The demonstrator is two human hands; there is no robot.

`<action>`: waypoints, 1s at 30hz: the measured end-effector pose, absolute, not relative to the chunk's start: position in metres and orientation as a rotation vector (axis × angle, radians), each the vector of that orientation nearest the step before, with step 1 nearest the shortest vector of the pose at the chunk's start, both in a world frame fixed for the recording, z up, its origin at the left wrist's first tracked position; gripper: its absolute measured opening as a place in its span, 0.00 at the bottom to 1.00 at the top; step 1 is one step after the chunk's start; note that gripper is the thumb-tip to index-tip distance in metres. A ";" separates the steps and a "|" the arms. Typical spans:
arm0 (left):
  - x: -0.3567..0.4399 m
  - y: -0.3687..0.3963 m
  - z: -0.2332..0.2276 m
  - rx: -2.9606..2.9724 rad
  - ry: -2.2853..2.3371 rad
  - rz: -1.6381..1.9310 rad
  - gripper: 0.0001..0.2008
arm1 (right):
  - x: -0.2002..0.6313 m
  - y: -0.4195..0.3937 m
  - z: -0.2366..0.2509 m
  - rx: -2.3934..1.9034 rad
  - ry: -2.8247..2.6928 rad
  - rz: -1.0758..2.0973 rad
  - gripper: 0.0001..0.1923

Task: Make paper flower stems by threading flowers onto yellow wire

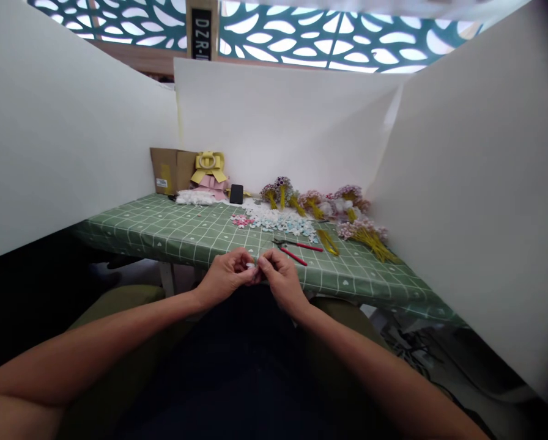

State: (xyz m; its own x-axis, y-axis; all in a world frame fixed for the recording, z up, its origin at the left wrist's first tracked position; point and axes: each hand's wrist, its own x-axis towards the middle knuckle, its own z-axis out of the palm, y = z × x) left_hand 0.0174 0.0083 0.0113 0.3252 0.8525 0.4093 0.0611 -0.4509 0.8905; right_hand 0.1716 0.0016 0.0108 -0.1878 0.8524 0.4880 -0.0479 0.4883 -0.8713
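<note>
Both hands meet at the front edge of the table, fingertips nearly touching. My left hand point(230, 271) pinches a small white piece point(250, 265) that looks like a petal or little flower; its exact kind is too small to make out. Against it, the fingers of my right hand point(281, 275) are closed together, and whatever they grip is hidden. Just beyond the hands lie red-handled pliers point(301, 245), jaws toward the left. Behind them spreads a pile of pale blue and white flower pieces point(283, 221), with a few pink ones point(241, 221) at its left.
Bunches of beaded stems point(368, 235) lie at the right and back, near a bundle of yellow wire point(329, 242). A cardboard box point(168, 171), yellow and pink bows point(210, 168) and a black phone point(236, 194) stand at the back. White panels enclose the green checked table point(164, 223).
</note>
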 end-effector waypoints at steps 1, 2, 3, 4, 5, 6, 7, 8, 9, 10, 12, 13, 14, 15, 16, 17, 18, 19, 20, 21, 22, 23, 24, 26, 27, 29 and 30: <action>0.017 0.008 0.011 1.792 0.846 1.208 0.08 | 0.171 0.003 0.009 -0.713 -1.516 0.996 0.10; 0.017 0.008 0.011 1.821 0.873 1.199 0.07 | 0.170 0.004 0.008 -0.710 -1.486 1.033 0.10; 0.017 0.008 0.011 1.855 0.898 1.184 0.07 | 0.170 0.005 0.008 -0.710 -1.463 1.059 0.12; 0.017 0.008 0.011 1.886 0.920 1.167 0.06 | 0.170 0.006 0.007 -0.713 -1.451 1.074 0.13; 0.017 0.008 0.010 1.911 0.936 1.148 0.06 | 0.170 0.006 0.008 -0.718 -1.448 1.079 0.14; 0.017 0.008 0.010 1.925 0.944 1.130 0.05 | 0.171 0.007 0.008 -0.722 -1.450 1.080 0.13; 0.017 0.008 0.009 1.927 0.946 1.115 0.05 | 0.171 0.007 0.009 -0.725 -1.451 1.082 0.12; 0.017 0.008 0.008 1.921 0.945 1.102 0.05 | 0.172 0.007 0.010 -0.726 -1.448 1.084 0.11; 0.017 0.008 0.008 1.913 0.942 1.089 0.05 | 0.173 0.008 0.011 -0.724 -1.441 1.085 0.12; 0.017 0.008 0.007 1.906 0.937 1.080 0.05 | 0.174 0.009 0.013 -0.720 -1.429 1.085 0.12; 0.017 0.009 0.005 1.903 0.940 1.063 0.05 | 0.177 0.011 0.017 -0.695 -1.394 1.085 0.12; 0.017 0.010 0.005 1.908 0.949 1.056 0.05 | 0.178 0.012 0.019 -0.679 -1.375 1.083 0.12; 0.017 0.010 0.004 1.912 0.960 1.051 0.06 | 0.180 0.013 0.021 -0.663 -1.350 1.081 0.12; 0.018 0.011 0.004 1.911 0.970 1.047 0.06 | 0.182 0.015 0.024 -0.647 -1.323 1.080 0.11; 0.018 0.011 0.003 1.908 0.977 1.044 0.07 | 0.185 0.016 0.028 -0.629 -1.297 1.081 0.11; 0.018 0.012 0.002 1.900 0.980 1.039 0.07 | 0.187 0.017 0.031 -0.611 -1.275 1.081 0.11; 0.018 0.012 0.002 1.889 0.976 1.035 0.08 | 0.190 0.019 0.034 -0.595 -1.258 1.080 0.11; 0.019 0.013 0.001 1.877 0.969 1.031 0.08 | 0.194 0.020 0.038 -0.584 -1.244 1.076 0.11; 0.019 0.013 0.000 1.869 0.963 1.026 0.08 | 0.197 0.021 0.041 -0.576 -1.233 1.072 0.11; 0.019 0.014 0.000 1.865 0.960 1.022 0.08 | 0.201 0.023 0.044 -0.571 -1.223 1.068 0.11; 0.019 0.014 0.000 1.865 0.961 1.018 0.08 | 0.204 0.024 0.047 -0.570 -1.211 1.063 0.11; 0.019 0.014 -0.001 1.866 0.965 1.016 0.08 | 0.207 0.025 0.049 -0.571 -1.198 1.059 0.12; 0.020 0.014 -0.001 1.866 0.969 1.015 0.09 | 0.210 0.026 0.052 -0.575 -1.184 1.055 0.12; 0.020 0.014 -0.001 1.867 0.979 1.007 0.09 | 0.215 0.028 0.056 -0.585 -1.158 1.050 0.12; 0.020 0.014 0.000 1.870 0.980 1.003 0.09 | 0.217 0.028 0.058 -0.589 -1.147 1.048 0.13; 0.020 0.015 0.000 1.881 0.972 0.997 0.08 | 0.220 0.028 0.061 -0.595 -1.130 1.047 0.13; 0.019 0.015 0.000 1.888 0.964 0.996 0.08 | 0.221 0.028 0.063 -0.597 -1.125 1.044 0.13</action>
State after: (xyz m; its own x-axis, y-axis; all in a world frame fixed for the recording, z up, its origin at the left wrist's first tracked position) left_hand 0.0195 0.0150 -0.0001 0.4054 0.8680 0.2869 0.2578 -0.4096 0.8751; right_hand 0.2212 0.0276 0.0627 0.0649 0.8987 0.4337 -0.3655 0.4258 -0.8277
